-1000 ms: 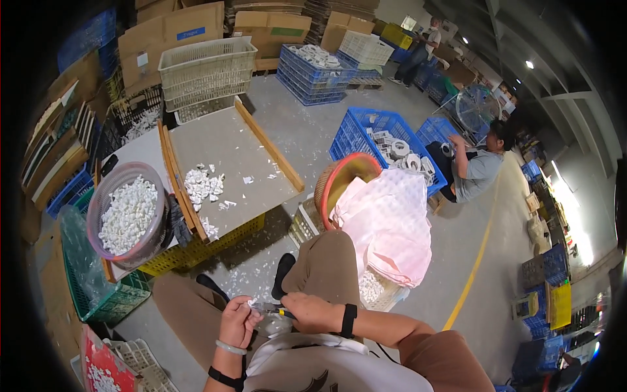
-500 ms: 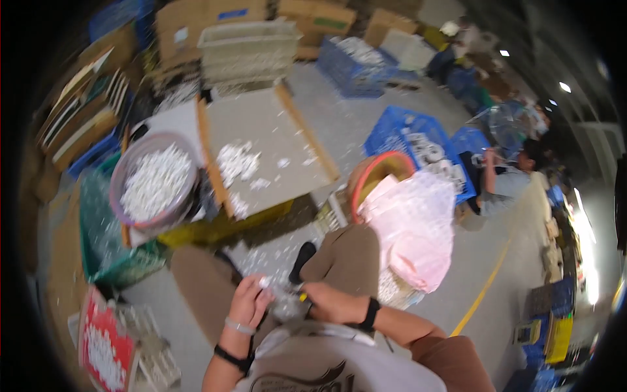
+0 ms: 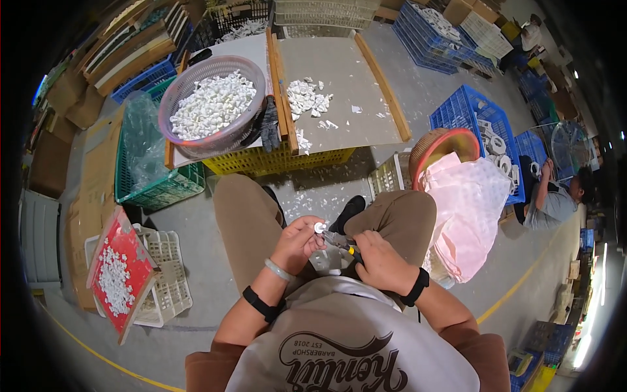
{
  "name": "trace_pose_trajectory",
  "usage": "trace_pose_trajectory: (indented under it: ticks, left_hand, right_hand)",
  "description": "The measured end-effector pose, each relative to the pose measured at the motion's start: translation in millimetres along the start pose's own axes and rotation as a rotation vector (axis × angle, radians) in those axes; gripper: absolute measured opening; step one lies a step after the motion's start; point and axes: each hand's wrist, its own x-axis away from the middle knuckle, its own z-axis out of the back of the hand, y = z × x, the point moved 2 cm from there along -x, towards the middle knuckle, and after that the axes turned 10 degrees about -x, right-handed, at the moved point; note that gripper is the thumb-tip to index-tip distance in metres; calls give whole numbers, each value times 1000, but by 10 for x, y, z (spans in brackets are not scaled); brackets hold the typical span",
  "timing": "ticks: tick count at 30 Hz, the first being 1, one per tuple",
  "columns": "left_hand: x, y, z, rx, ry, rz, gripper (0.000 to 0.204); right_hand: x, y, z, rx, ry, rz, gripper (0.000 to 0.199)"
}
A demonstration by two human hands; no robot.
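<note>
Above my lap, my left hand (image 3: 300,242) pinches a small white plastic part (image 3: 319,227) between thumb and fingertips. My right hand (image 3: 380,260) is closed around cutting pliers (image 3: 353,251) with black and yellow handles. The jaws reach toward the white part, and I cannot tell whether they touch it. Part of the handles is hidden in my palm. Ahead to the left, a round pinkish basket (image 3: 171,127) holds many small white pieces (image 3: 214,104). Beside it, a pile of white bits (image 3: 307,98) lies on a grey board (image 3: 339,62) with wooden edge strips.
A red board (image 3: 135,255) with white pieces rests on a white crate (image 3: 171,271) at my left. Right of my knee stand an orange-red tub (image 3: 450,140), pink sheeting (image 3: 467,215) and a blue crate (image 3: 480,108). A person (image 3: 555,196) sits at far right.
The view has swung, so the baskets and board sit farther right and higher. The picture is sharper. Both hands stay close together over my lap, and the pliers and white part now show clearly.
</note>
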Motion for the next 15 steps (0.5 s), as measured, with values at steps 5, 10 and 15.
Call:
trace_pose_trajectory:
  ticks: [5, 10, 15]
  left_hand:
    - [27, -18, -10, -76, 9, -18, 18]
    - [18, 17, -43, -57, 6, -9, 17]
    - [-7, 83, 32, 92, -27, 4, 14]
  right_hand:
    - [-18, -32, -23, 123, 15, -27, 37]
    - [-32, 18, -25, 61, -2, -31, 29]
    - [-38, 19, 11, -180, -23, -60, 24]
